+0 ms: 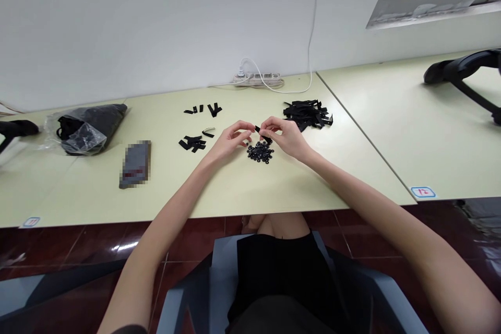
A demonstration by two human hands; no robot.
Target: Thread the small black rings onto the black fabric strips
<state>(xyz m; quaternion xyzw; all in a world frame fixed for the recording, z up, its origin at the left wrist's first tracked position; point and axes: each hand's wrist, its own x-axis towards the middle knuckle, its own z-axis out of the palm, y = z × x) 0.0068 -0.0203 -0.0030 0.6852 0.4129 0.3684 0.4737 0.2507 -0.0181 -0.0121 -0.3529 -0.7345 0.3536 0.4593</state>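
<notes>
A short black fabric strip [267, 140] is pinched in my right hand [288, 138], its upper end pointing toward my left hand [231, 141]. The thumb and index finger of my left hand are brought together close to that end; what they hold, if anything, is too small to make out. Just below both hands lies a heap of small black rings [260, 152]. Beyond my right hand is a large pile of black strips [307, 114]. Left of my left hand sits a smaller group of strips [192, 143], with tweezers-like metal [209, 129] beside it.
More short black pieces [214, 109] lie farther back. A blurred dark grey packet [135, 164] and a clear plastic bag with black material [88, 128] occupy the left. A power strip [257, 80] with a white cable rests against the wall. Black stands [462, 75] are at the far right.
</notes>
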